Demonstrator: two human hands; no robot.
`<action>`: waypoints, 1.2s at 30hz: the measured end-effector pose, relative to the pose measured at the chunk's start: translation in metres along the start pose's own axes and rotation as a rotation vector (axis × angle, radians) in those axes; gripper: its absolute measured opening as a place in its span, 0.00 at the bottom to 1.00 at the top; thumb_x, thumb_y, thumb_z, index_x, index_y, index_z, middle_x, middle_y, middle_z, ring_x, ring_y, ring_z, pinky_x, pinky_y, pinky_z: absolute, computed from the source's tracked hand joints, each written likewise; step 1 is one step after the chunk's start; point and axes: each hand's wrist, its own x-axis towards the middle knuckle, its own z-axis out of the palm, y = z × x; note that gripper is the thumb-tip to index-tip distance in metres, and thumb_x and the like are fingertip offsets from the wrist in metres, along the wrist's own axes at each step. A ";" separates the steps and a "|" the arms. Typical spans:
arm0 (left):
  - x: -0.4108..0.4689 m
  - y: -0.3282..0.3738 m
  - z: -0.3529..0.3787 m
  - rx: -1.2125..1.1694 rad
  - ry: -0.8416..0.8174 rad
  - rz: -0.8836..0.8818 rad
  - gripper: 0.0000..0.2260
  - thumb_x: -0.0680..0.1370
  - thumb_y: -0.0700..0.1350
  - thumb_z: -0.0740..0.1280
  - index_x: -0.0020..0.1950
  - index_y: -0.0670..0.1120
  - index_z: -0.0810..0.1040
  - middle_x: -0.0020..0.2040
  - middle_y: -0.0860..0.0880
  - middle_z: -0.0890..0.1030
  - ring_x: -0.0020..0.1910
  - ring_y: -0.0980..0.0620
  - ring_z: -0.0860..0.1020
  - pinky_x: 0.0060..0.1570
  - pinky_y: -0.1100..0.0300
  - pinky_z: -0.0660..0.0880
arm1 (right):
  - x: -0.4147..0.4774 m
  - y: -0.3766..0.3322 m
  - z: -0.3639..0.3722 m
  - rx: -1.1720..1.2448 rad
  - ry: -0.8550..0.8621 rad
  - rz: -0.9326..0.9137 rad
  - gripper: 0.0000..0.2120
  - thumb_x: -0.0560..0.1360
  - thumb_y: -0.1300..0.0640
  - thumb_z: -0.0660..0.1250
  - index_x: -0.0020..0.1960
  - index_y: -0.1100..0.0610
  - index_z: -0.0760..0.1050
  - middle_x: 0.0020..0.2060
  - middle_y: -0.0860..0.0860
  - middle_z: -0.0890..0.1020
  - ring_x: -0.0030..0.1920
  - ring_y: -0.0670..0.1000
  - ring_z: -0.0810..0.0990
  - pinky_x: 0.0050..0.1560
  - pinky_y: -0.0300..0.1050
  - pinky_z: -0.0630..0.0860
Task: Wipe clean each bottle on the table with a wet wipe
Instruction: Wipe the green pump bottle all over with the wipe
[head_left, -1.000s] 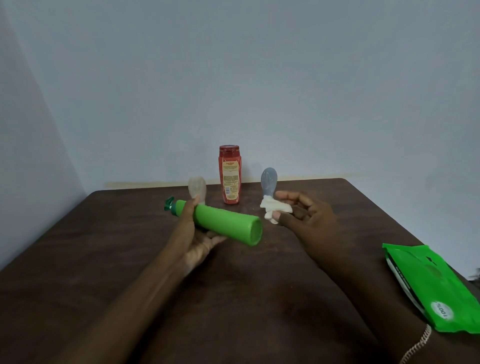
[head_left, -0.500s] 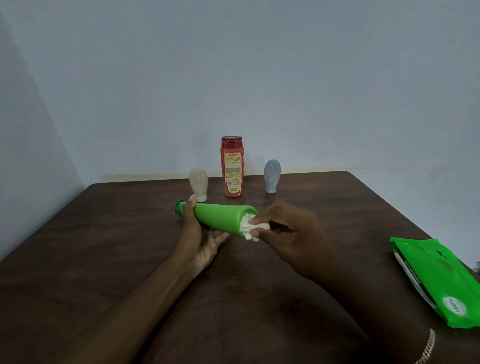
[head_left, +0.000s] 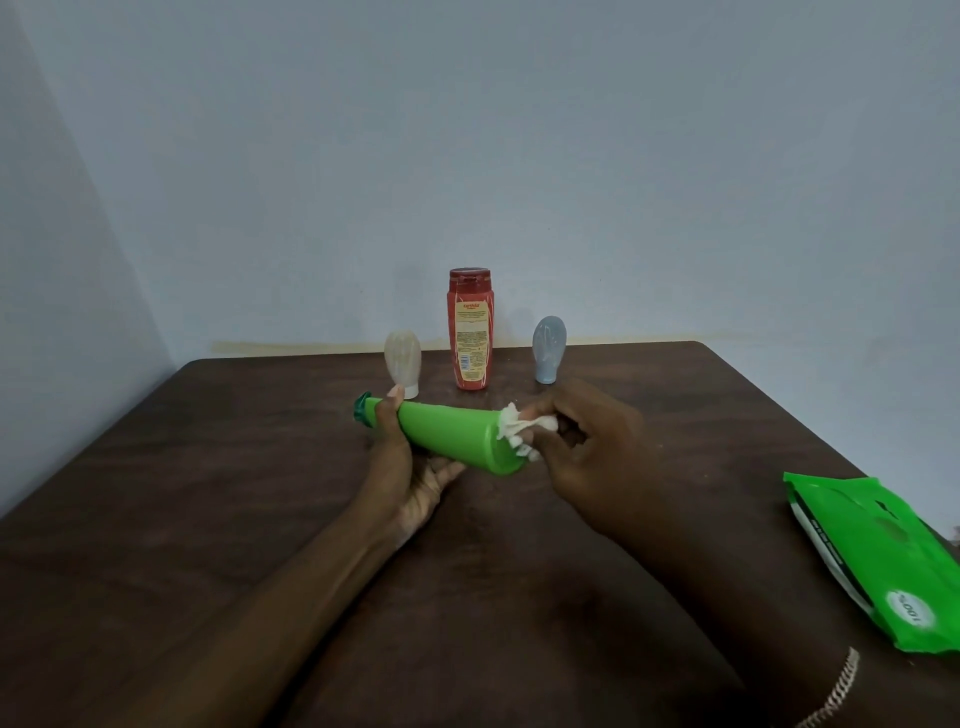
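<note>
My left hand grips a green bottle lying sideways above the table, its dark green cap pointing left and its wide base toward me. My right hand pinches a crumpled white wet wipe against the bottle's base end. Standing upright at the back of the table are a red bottle, a small cream bottle to its left and a small grey-blue bottle to its right.
A green pack of wet wipes lies flat near the right edge of the dark brown table. Pale walls close off the back and the left side.
My right hand brought the wipe from in front of the grey-blue bottle onto the green bottle's base and now rubs there. The green bottle stays in my left hand, slightly lower.
</note>
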 end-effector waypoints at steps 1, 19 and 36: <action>0.000 0.000 0.000 -0.005 0.008 0.002 0.35 0.77 0.63 0.67 0.75 0.41 0.66 0.65 0.36 0.79 0.59 0.40 0.83 0.41 0.46 0.84 | -0.002 0.003 -0.002 -0.036 -0.011 -0.008 0.05 0.71 0.62 0.76 0.45 0.56 0.81 0.38 0.46 0.81 0.37 0.42 0.77 0.36 0.34 0.72; 0.002 -0.003 -0.004 0.026 -0.073 0.026 0.36 0.79 0.63 0.65 0.75 0.38 0.65 0.67 0.32 0.77 0.64 0.36 0.79 0.49 0.43 0.83 | -0.002 -0.013 0.011 0.112 0.032 -0.003 0.08 0.73 0.62 0.73 0.52 0.55 0.81 0.45 0.46 0.80 0.44 0.40 0.78 0.42 0.31 0.73; 0.006 -0.002 -0.011 0.040 -0.034 0.130 0.28 0.76 0.64 0.68 0.66 0.45 0.69 0.45 0.42 0.81 0.46 0.45 0.84 0.41 0.48 0.83 | -0.016 -0.012 0.016 0.170 -0.148 0.578 0.14 0.78 0.50 0.67 0.36 0.53 0.80 0.25 0.48 0.81 0.23 0.44 0.79 0.26 0.34 0.71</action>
